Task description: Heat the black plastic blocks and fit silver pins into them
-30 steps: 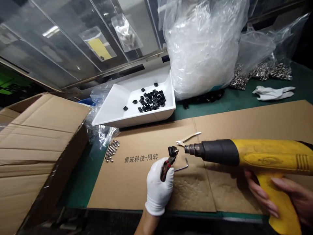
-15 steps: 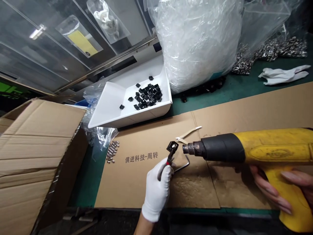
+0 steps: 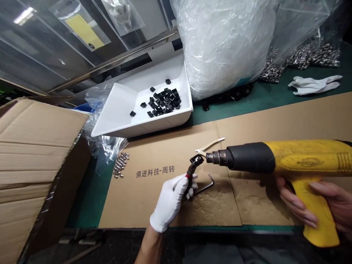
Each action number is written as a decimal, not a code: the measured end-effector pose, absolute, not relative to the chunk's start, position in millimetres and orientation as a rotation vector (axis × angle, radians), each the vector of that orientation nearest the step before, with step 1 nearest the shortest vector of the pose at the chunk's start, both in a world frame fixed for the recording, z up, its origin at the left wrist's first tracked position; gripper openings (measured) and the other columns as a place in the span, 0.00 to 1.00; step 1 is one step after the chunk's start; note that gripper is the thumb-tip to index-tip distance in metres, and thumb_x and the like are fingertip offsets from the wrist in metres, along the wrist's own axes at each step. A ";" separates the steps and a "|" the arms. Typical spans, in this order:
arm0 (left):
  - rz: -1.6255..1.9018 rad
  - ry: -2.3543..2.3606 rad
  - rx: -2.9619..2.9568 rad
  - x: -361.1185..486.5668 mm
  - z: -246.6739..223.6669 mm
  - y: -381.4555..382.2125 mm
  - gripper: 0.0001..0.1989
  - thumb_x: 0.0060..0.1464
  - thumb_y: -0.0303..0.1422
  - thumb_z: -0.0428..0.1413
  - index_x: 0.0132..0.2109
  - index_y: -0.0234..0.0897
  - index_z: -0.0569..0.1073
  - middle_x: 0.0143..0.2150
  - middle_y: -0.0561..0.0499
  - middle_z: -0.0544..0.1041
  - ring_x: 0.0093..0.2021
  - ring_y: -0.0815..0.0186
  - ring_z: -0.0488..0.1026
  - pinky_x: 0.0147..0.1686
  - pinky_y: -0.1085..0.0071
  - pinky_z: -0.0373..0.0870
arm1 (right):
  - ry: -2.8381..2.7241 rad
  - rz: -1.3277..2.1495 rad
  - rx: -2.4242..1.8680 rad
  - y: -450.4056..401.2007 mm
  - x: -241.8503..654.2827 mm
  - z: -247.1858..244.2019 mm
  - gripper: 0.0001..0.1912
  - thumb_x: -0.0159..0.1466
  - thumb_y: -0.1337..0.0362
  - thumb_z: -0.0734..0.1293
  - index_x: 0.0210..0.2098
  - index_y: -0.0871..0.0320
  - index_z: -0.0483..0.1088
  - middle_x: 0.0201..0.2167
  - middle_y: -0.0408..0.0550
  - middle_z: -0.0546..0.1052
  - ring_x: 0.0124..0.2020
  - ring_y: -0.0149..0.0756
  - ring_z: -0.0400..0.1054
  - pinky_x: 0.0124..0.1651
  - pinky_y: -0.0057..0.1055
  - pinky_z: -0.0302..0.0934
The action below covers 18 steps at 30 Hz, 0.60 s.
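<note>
My left hand (image 3: pixel 170 200), in a white glove, is closed round dark pliers (image 3: pixel 190 173) with a bit of red on the handle. At the jaws sits a small black block (image 3: pixel 196 160) with a shiny metal piece in it. My bare right hand (image 3: pixel 305 205) grips the handle of a yellow heat gun (image 3: pixel 305 157). The heat gun's stepped metal nozzle points left, a short way from the black block. Beneath, a hex key (image 3: pixel 206 184) lies on the cardboard sheet (image 3: pixel 154 205), partly hidden by my left hand. Beige-handled pliers (image 3: pixel 210 145) lie behind the block.
A white tray (image 3: pixel 118 124) holds several black blocks (image 3: pixel 165 101). Small metal pins (image 3: pixel 121 165) lie at the cardboard's left edge. A large open carton (image 3: pixel 35 146) stands at left. Behind are a bulky plastic bag (image 3: pixel 225 47), bagged metal parts (image 3: pixel 302 57) and a white glove (image 3: pixel 315 84).
My left hand has tilted, turning the pliers and black block beside the nozzle. The heat gun has shifted slightly left and up in view. The whole view has shifted a little.
</note>
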<state>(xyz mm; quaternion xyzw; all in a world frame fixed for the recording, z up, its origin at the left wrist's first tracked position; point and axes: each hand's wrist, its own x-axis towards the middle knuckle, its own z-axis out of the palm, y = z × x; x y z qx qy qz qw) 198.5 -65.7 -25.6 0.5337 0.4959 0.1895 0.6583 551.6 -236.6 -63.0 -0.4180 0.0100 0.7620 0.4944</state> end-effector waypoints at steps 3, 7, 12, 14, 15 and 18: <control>0.401 1.134 1.221 200.1 -22.7 -63.6 0.31 0.64 0.53 0.55 0.53 0.26 0.79 0.32 0.45 0.77 0.29 0.67 0.68 0.30 0.70 0.65 | 0.014 1.844 -0.980 -235.9 551.3 -57.6 0.24 0.59 0.44 0.65 0.42 0.55 0.81 0.25 0.53 0.72 0.17 0.35 0.63 0.21 0.33 0.57; 0.383 1.143 1.224 201.8 -20.7 -62.5 0.32 0.64 0.54 0.55 0.53 0.25 0.79 0.31 0.46 0.76 0.28 0.68 0.67 0.29 0.71 0.64 | -0.031 1.855 -0.961 -237.3 552.4 -58.3 0.26 0.61 0.44 0.64 0.43 0.56 0.81 0.25 0.52 0.72 0.17 0.35 0.63 0.21 0.34 0.58; 0.350 1.130 1.280 203.6 -18.7 -62.2 0.31 0.64 0.54 0.55 0.52 0.26 0.80 0.33 0.45 0.77 0.29 0.68 0.67 0.31 0.69 0.65 | -0.159 1.879 -0.797 -239.5 554.7 -68.4 0.22 0.62 0.50 0.68 0.49 0.56 0.78 0.28 0.50 0.74 0.19 0.33 0.65 0.23 0.30 0.62; 0.356 1.122 1.293 204.1 -17.9 -62.4 0.31 0.63 0.54 0.55 0.51 0.26 0.80 0.33 0.45 0.77 0.29 0.68 0.68 0.31 0.69 0.65 | -0.167 1.886 -0.732 -240.4 555.4 -71.1 0.22 0.65 0.51 0.66 0.51 0.57 0.78 0.30 0.51 0.75 0.21 0.34 0.67 0.24 0.30 0.63; 0.361 1.119 1.296 204.3 -17.7 -62.4 0.31 0.63 0.54 0.55 0.50 0.26 0.80 0.33 0.45 0.77 0.29 0.68 0.68 0.31 0.70 0.65 | -0.168 1.892 -0.716 -240.7 555.6 -71.9 0.21 0.65 0.52 0.66 0.51 0.58 0.77 0.30 0.52 0.75 0.21 0.34 0.67 0.25 0.30 0.64; 0.374 1.110 1.295 204.4 -18.2 -62.5 0.31 0.64 0.54 0.54 0.49 0.27 0.80 0.31 0.46 0.76 0.28 0.69 0.67 0.30 0.70 0.64 | -0.170 1.892 -0.676 -240.7 555.4 -72.3 0.22 0.66 0.52 0.65 0.52 0.59 0.77 0.31 0.53 0.76 0.22 0.35 0.68 0.25 0.31 0.65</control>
